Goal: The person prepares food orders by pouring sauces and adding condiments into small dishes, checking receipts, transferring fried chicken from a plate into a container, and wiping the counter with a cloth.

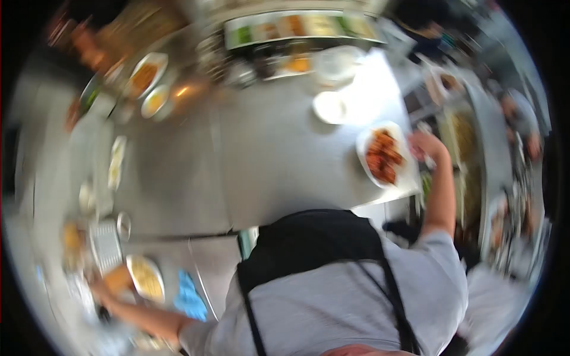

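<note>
To the right, my right hand point(426, 146) is beside a white oval plate point(363, 159) of reddish saucy food point(383, 157). Its fingers look curled, and something whitish shows around them, too blurred to name. At the far lower left, my left hand point(100, 292) reaches out over the side counter, its fingers smeared. Close to it are an orange-brown block-like thing point(119, 277), a metal grater point(105, 244) and an oval dish point(134, 272) of pale yellow food. Whether the left hand holds anything cannot be made out.
Blue gloves or a cloth point(190, 296) lie on the lower left counter. A white bowl point(329, 108) and stacked plates point(337, 64) stand on the steel table point(267, 148). Ingredient trays point(303, 28) line the back. Another person point(522, 121) is at the far right.
</note>
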Motion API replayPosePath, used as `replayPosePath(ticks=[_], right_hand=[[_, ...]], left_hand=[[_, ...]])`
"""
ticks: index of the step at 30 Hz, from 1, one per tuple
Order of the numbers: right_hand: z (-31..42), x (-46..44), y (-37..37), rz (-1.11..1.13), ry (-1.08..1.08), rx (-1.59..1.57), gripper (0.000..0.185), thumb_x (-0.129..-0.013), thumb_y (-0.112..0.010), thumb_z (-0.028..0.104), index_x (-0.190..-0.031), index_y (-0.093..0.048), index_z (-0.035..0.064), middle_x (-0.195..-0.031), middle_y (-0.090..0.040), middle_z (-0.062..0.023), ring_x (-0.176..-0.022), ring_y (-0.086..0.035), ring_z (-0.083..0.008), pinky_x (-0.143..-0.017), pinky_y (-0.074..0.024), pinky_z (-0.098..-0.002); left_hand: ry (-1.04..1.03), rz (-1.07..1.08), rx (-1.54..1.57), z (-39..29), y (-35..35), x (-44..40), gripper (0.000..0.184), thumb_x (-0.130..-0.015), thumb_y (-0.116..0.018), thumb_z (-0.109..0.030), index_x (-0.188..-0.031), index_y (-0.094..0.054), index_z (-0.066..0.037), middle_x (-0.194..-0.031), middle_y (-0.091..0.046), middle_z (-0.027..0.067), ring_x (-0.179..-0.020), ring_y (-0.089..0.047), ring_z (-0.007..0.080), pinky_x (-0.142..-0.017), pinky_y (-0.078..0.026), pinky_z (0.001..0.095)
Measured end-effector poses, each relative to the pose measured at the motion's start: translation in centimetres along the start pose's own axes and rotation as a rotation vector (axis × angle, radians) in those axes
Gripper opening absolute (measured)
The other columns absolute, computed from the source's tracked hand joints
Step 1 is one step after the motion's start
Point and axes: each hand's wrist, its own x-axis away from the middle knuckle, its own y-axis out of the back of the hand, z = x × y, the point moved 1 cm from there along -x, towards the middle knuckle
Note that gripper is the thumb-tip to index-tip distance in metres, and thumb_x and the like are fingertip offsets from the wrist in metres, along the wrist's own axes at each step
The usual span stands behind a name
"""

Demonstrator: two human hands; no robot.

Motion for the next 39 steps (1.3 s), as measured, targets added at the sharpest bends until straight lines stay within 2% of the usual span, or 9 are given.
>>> replayPosePath(ticks=[2,4,6,9,13,15,18,24,39], right_hand=[[-0.3,0.3,-1.3,0.151,0.059,-0.156,0.029,-0.080,-0.047,0.034,-0.068,-0.053,0.0083,-0.051,-0.050,-0.0020,-0.037,-0.044,-0.0112,-0.035,-0.0356,-0.0223],[-1.1,-0.1,-2.3,0.224,0.139,-0.366,0.031,-0.081,-0.047,0.032,-0.094,-0.052,0.0041,-0.056,-0.052,-0.0026,-0.044,-0.049,-0.0108,-0.036,-0.0365,-0.0221],[-1.8,-0.7,-2.9,0.021,0.051,-0.606,0.048,-0.079,-0.049,0.022,-0.118,-0.034,-0.0018,-0.063,-0.054,-0.0019,-0.047,-0.050,-0.0087,-0.039,-0.0385,-0.0204],[-0.7,-0.7,-2.2,0.403,0.082,-0.546,0.024,-0.078,-0.046,0.011,-0.101,-0.042,0.0047,-0.068,-0.057,-0.0039,-0.048,-0.054,-0.0100,-0.040,-0.0433,-0.0199],[0.0,-0.2,-2.8,0.357,0.090,-0.538,0.027,-0.075,-0.043,0.008,-0.102,-0.044,0.0039,-0.066,-0.056,-0.0041,-0.043,-0.050,-0.0100,-0.039,-0.0430,-0.0209],[1.4,-0.3,-3.6,0.369,0.157,-0.468,0.033,-0.073,-0.044,0.007,-0.106,-0.044,0.0024,-0.067,-0.056,-0.0046,-0.045,-0.050,-0.0100,-0.041,-0.0438,-0.0218],[0.8,-2.1,-3.8,0.272,0.211,-0.274,0.044,-0.069,-0.043,0.006,-0.113,-0.041,0.0013,-0.070,-0.055,-0.0056,-0.048,-0.051,-0.0105,-0.044,-0.0453,-0.0242],[4.7,1.0,-8.3,0.205,0.179,-0.333,0.048,-0.068,-0.042,0.003,-0.116,-0.037,0.0039,-0.077,-0.057,-0.0094,-0.054,-0.055,-0.0155,-0.047,-0.0480,-0.0265],[13.7,3.1,-18.5,0.295,0.244,-0.328,0.042,-0.067,-0.041,0.002,-0.108,-0.036,-0.0024,-0.070,-0.057,-0.0136,-0.055,-0.058,-0.0188,-0.047,-0.0488,-0.0280]], left_hand=[[0.160,-0.030,-0.432,-6.7,-11.0,1.3,0.047,-0.087,-0.030,-0.028,-0.128,-0.026,-0.007,-0.134,-0.024,0.0092,-0.124,-0.021,0.0266,-0.099,-0.013,0.0510],[0.546,-0.074,0.986,-7.6,-4.1,7.8,0.049,-0.080,-0.044,-0.035,-0.117,-0.041,-0.003,-0.123,-0.038,0.0187,-0.112,-0.038,0.0310,-0.091,-0.031,0.0427],[0.983,-0.183,1.516,-9.1,-0.8,11.8,0.047,-0.076,-0.050,-0.035,-0.113,-0.045,-0.007,-0.098,-0.053,0.0253,-0.091,-0.051,0.0376,-0.083,-0.039,0.0396],[1.260,0.098,1.361,-11.9,1.9,16.4,0.053,-0.075,-0.048,-0.037,-0.116,-0.042,-0.004,-0.094,-0.054,0.0234,-0.094,-0.049,0.0376,-0.084,-0.038,0.0394],[1.292,0.249,2.101,-19.4,-7.3,16.8,0.036,-0.080,-0.044,-0.038,-0.100,-0.050,-0.008,-0.084,-0.059,0.0144,-0.071,-0.055,0.0224,-0.059,-0.042,0.0302],[1.261,0.402,2.576,-18.2,1.6,16.9,0.033,-0.082,-0.041,-0.038,-0.097,-0.050,-0.010,-0.079,-0.059,0.0118,-0.065,-0.054,0.0172,-0.052,-0.040,0.0275],[1.121,0.347,2.975,-21.5,-1.1,13.5,0.032,-0.083,-0.041,-0.034,-0.098,-0.047,-0.007,-0.078,-0.059,0.0108,-0.060,-0.056,0.0152,-0.047,-0.041,0.0244],[1.101,0.076,2.710,-22.1,4.0,11.2,0.017,-0.078,-0.043,-0.014,-0.094,-0.042,-0.007,-0.064,-0.055,0.0093,-0.050,-0.052,0.0135,-0.042,-0.041,0.0220],[0.090,0.432,3.101,-28.0,37.2,5.4,0.025,-0.075,-0.037,-0.009,-0.099,-0.031,-0.003,-0.071,-0.052,0.0150,-0.057,-0.055,0.0254,-0.048,-0.048,0.0326]])
